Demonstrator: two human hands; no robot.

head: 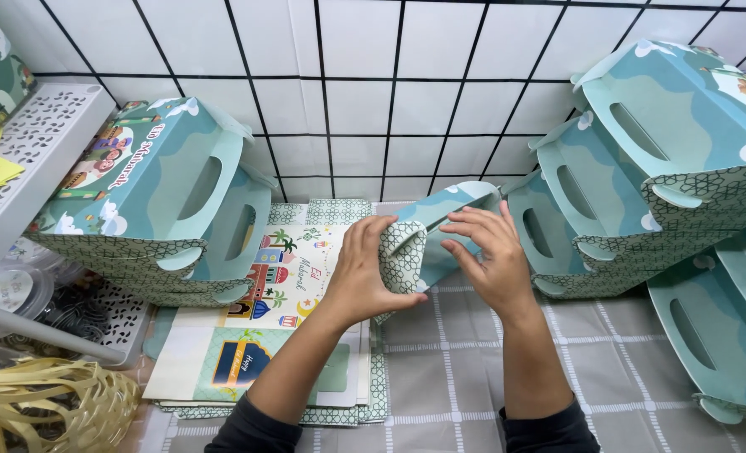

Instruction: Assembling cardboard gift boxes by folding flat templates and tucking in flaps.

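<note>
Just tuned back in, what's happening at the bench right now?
A person is folding a teal patterned cardboard box with both hands over a grey checked cloth. The left hand grips the flap end with the lattice pattern, while the right hand presses on the box's other side. A stack of flat unfolded sheets lies to the left below it. Finished handled boxes stand at the left and are piled at the right against the white tiled wall.

Teal patterned cardboard box (419, 243), half-folded, tilted above grey checked cloth.
</note>
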